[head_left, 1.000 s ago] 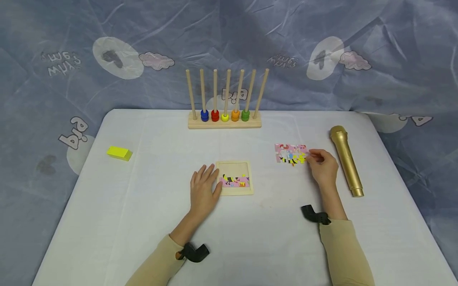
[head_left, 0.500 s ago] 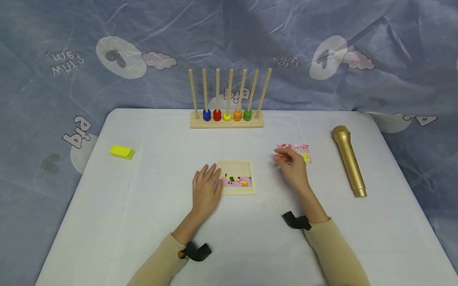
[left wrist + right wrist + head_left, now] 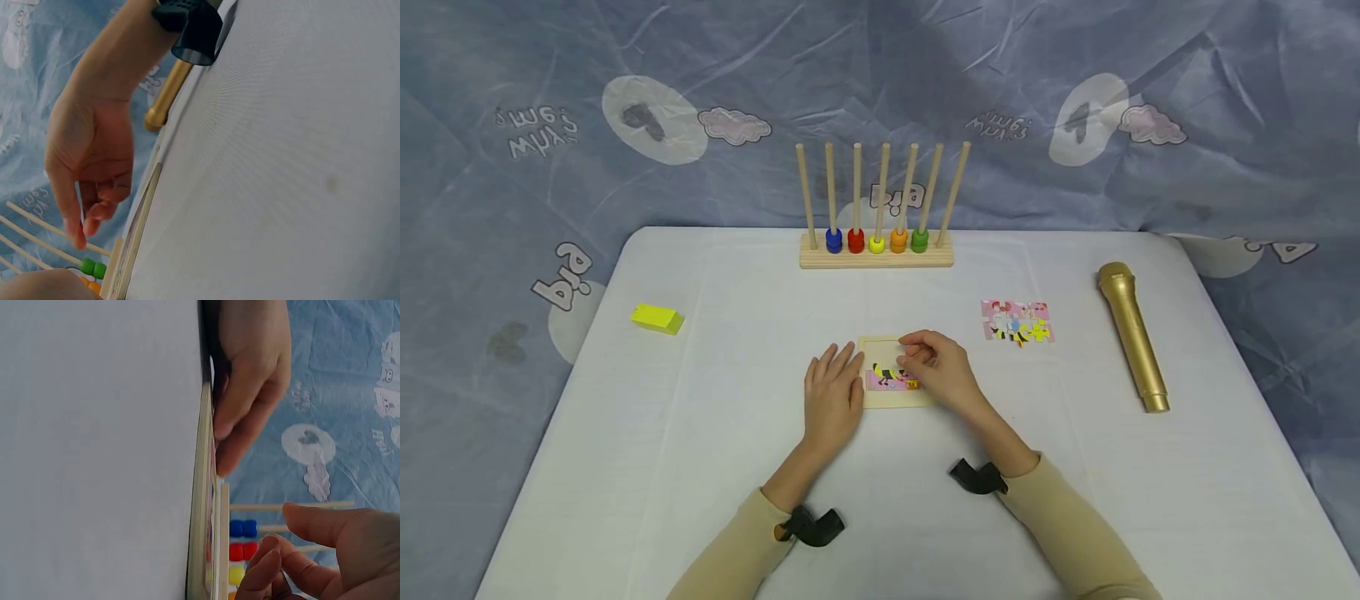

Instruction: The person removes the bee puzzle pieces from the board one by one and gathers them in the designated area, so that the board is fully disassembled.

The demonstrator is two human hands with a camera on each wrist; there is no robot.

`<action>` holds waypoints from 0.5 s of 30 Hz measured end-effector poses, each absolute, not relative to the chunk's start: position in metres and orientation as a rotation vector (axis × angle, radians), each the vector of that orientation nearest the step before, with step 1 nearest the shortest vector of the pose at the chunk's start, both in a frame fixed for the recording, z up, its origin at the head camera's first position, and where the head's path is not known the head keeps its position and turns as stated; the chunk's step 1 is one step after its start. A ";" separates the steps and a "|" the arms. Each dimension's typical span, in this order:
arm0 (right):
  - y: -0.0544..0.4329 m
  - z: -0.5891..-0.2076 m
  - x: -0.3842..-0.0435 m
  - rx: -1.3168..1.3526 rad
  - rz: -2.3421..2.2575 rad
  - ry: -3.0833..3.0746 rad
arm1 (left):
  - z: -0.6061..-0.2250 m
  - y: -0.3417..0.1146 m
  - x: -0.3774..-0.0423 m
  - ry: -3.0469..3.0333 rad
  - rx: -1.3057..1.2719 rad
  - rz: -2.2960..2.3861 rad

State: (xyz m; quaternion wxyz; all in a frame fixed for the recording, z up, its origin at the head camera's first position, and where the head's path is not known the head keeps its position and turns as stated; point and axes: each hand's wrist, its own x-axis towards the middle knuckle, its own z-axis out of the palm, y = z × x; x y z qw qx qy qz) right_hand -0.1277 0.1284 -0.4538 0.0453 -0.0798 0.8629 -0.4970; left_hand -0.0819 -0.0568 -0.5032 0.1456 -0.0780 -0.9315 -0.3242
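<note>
My left hand [image 3: 835, 396] lies on the table with its fingers extended, fingertips right at the left edge of the wooden puzzle tray [image 3: 880, 400]. Several joined jigsaw pieces [image 3: 887, 381] with a bee picture fill the tray's lower part; the upper part shows bare wood. Over the tray's right side hovers my right hand [image 3: 940, 371], its fingers bent and thumb near the index finger. I cannot tell whether a small piece is between those fingertips. In the right wrist view the left hand [image 3: 256, 381] is beside the tray's edge [image 3: 203, 475].
A patch of pink and yellow puzzle pieces [image 3: 1018, 321] lies right of the tray. Further right is a gold microphone [image 3: 1131, 333]. A wooden peg rack [image 3: 876, 260] with coloured beads stands at the back. A yellow block [image 3: 657, 319] lies at the left.
My right hand has moved left from the pink puzzle pieces to above the tray, uncovering those pieces. My left hand has stayed by the tray's left edge.
</note>
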 end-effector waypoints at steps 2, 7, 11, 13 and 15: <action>0.123 -0.455 -0.126 -0.263 -1.511 2.618 | -0.503 -0.057 -0.082 -2.679 -0.228 -0.930; 0.115 -0.457 -0.122 -0.307 -1.488 2.603 | -0.505 -0.057 -0.081 -2.691 -0.227 -0.938; 0.112 -0.458 -0.121 -0.326 -1.473 2.605 | -0.506 -0.057 -0.082 -2.696 -0.229 -0.942; 0.111 -0.459 -0.120 -0.334 -1.475 2.608 | -0.505 -0.057 -0.082 -2.696 -0.230 -0.936; 0.110 -0.459 -0.120 -0.339 -1.470 2.612 | -0.505 -0.057 -0.082 -2.694 -0.233 -0.927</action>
